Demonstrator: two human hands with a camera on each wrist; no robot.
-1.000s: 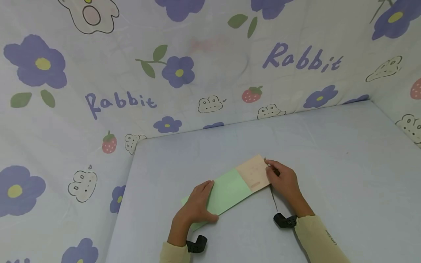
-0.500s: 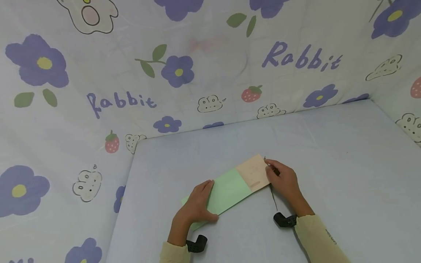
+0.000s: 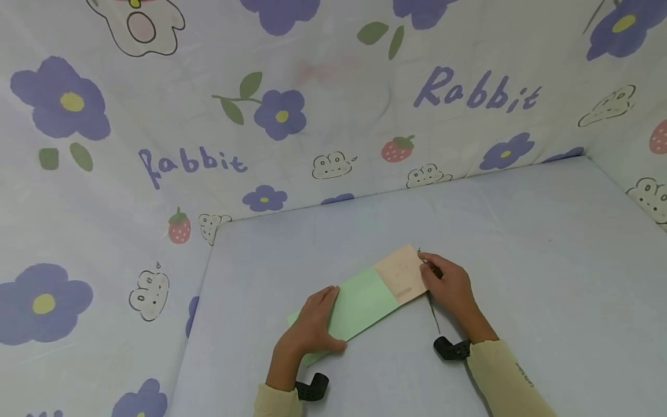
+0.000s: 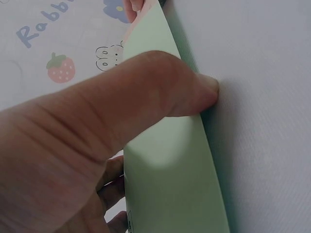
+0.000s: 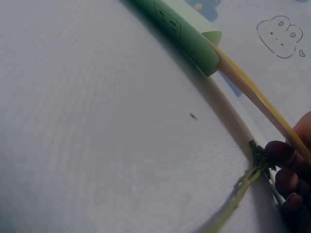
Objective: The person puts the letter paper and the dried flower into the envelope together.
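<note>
A flat green paper sleeve (image 3: 365, 298) lies slanted on the table, and a peach-coloured flat piece (image 3: 402, 273) sticks out of its right end. My left hand (image 3: 308, 325) grips across the sleeve, thumb at the near edge and fingers at the far one. Around the outer end of the peach piece, my right hand (image 3: 450, 286) pinches with thumb and fingers. A dark cord (image 3: 434, 313) trails from that end; its knot (image 5: 261, 158) shows beside my right fingers in the right wrist view. In that view the sleeve (image 5: 194, 41) bears a small printed box.
The pale table (image 3: 547, 278) stretches away on both sides. Cloth (image 3: 312, 58) printed with flowers and rabbits hangs behind it and at the left. Black wrist cameras (image 3: 312, 387) sit under both wrists.
Both hands, the sleeve and the peach piece stay in place. The printed cloth at the far left has drifted slightly to the right.
</note>
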